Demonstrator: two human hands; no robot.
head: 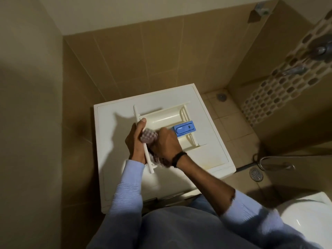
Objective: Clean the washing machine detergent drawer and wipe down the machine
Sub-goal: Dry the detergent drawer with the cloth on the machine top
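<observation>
The white detergent drawer (167, 119) lies on top of the white washing machine (212, 159), its front panel turned to the left. A blue insert (185, 129) sits in its right compartment. My left hand (136, 141) grips the drawer's front panel from the left side. My right hand (166, 142) holds a checked cloth (148, 137) bunched against the drawer's near compartment, just behind the front panel. Part of the cloth is hidden under my right hand.
Tiled walls close in behind and to the left of the machine. A floor drain (256, 174) and a metal hose (276, 164) lie on the tiled floor to the right. A white toilet (309, 214) stands at the lower right. Taps (294, 70) stick out from the right wall.
</observation>
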